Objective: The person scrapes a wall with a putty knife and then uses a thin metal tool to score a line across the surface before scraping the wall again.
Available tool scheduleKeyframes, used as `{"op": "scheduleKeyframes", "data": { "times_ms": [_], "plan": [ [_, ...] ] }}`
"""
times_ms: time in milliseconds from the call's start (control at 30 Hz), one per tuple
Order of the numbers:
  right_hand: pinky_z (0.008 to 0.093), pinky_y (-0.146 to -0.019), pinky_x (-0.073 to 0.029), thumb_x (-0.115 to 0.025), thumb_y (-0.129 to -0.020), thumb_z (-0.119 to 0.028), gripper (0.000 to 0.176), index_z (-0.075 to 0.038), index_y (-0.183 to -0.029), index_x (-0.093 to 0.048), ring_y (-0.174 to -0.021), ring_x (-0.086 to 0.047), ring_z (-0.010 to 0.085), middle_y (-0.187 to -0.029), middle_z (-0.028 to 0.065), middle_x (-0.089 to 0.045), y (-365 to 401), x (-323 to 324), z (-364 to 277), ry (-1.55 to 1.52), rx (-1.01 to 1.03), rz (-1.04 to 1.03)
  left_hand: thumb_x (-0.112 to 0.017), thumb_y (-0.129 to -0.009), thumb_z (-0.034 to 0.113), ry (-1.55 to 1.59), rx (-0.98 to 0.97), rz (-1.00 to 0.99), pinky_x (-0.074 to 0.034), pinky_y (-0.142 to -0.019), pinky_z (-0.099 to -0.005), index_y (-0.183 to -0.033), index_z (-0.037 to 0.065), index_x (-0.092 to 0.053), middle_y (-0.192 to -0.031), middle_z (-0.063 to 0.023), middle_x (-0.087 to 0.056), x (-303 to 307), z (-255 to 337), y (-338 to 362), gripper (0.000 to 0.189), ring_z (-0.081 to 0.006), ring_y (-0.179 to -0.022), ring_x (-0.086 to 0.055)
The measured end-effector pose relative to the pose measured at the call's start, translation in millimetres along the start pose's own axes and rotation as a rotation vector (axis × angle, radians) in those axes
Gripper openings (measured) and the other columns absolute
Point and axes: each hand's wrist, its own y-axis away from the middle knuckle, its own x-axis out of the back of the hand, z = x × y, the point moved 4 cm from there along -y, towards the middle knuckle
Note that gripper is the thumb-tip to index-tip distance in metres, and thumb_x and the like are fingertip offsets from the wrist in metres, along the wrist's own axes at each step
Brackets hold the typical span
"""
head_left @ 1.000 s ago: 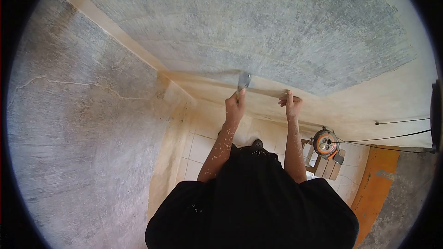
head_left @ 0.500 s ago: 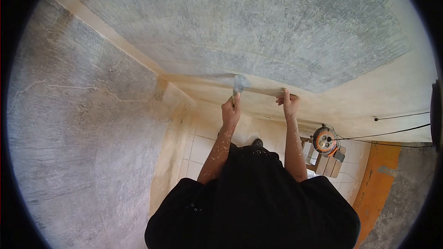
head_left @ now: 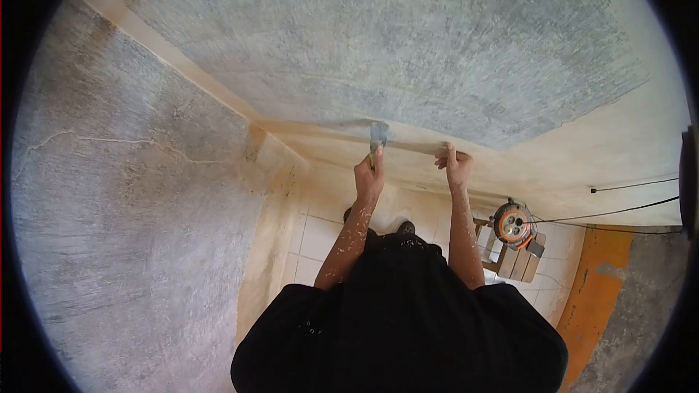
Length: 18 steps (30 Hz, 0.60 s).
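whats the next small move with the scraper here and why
Probably a short push of the scraper, held in the left hand, along the cream strip. Its blade sits right where the bare grey surface meets the cream coating that is left there, and the right hand is braced on the edge beside it.

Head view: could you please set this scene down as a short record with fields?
left hand: gripping a scraper, blade against the wall
right hand: no tool, fingers on the wall's beige strip
wall: grey in the middle, beige along the edges
arms: speckled with pale flecks
floor: white tiles
nearby: orange cable reel to the right, below the hands
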Motion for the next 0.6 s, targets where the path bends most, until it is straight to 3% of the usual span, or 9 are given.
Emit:
{"op": "scheduleKeyframes", "data": {
  "times_ms": [67,167,267,367,467,600],
  "plan": [
    [0.0278,-0.046,-0.05,-0.056,-0.095,-0.037,0.054,0.008,-0.067,-0.067,-0.05,-0.062,0.0174,-0.062,0.0142,-0.065,3.0,-0.4,1.7,-0.018,0.004,-0.001,-0.048,-0.099,0.039,0.008,0.079,-0.036,-0.033,-0.047,-0.0318,-0.069,-0.001,-0.054,-0.052,-0.0005,-0.041,1.6,18.5,0.4,0.051,-0.0098,-0.051,-0.038],
    [0.0279,-0.046,-0.05,-0.056,-0.095,-0.038,0.055,0.008,-0.068,-0.067,-0.05,-0.062,0.0175,-0.063,0.0144,-0.066,5.4,4.0,7.0,-0.018,0.005,0.002,-0.049,-0.098,0.04,0.041,0.097,-0.024,-0.034,-0.048,-0.0312,-0.067,0.001,-0.052,-0.052,-0.0007,-0.042,5.3,4.3,-0.5,0.051,-0.0095,-0.05,-0.039],
    [0.0276,-0.046,-0.05,-0.057,-0.095,-0.036,0.053,0.009,-0.067,-0.067,-0.05,-0.062,0.017,-0.062,0.0142,-0.066,-2.9,-2.6,3.6,-0.025,0.023,0.002,-0.05,-0.097,0.041,0.074,0.101,-0.015,-0.035,-0.047,-0.0302,-0.065,0.002,-0.051,-0.051,-0.0011,-0.043,-4.5,11.3,-5.3,0.051,-0.0091,-0.049,-0.041],
    [0.0268,-0.046,-0.049,-0.059,-0.094,-0.031,0.049,0.008,-0.066,-0.067,-0.049,-0.061,0.0156,-0.061,0.0132,-0.065,3.0,-1.6,4.8,-0.06,0.0,0.013,-0.052,-0.096,0.042,0.082,0.128,-0.013,-0.036,-0.047,-0.0325,-0.074,-0.004,-0.057,-0.05,-0.0078,-0.042,2.0,6.8,0.6,0.052,-0.0112,-0.051,-0.036],
    [0.0266,-0.046,-0.049,-0.058,-0.094,-0.031,0.049,0.008,-0.066,-0.067,-0.049,-0.061,0.0154,-0.06,0.013,-0.065,2.6,-0.8,1.3,-0.032,-0.003,0.005,-0.052,-0.096,0.041,0.029,0.129,0.003,-0.036,-0.047,-0.0323,-0.075,-0.004,-0.058,-0.05,-0.0077,-0.042,1.0,-24.8,1.1,0.05,-0.0109,-0.05,-0.037],
    [0.0265,-0.046,-0.049,-0.059,-0.094,-0.031,0.049,0.008,-0.066,-0.067,-0.049,-0.061,0.0155,-0.06,0.0131,-0.065,4.0,1.8,5.6,-0.023,-0.017,0.016,-0.054,-0.096,0.039,0.135,0.156,-0.026,-0.035,-0.047,-0.0321,-0.075,-0.004,-0.058,-0.05,-0.0079,-0.042,-8.6,-7.0,-0.6,0.047,-0.0104,-0.05,-0.035]
  ]
}}
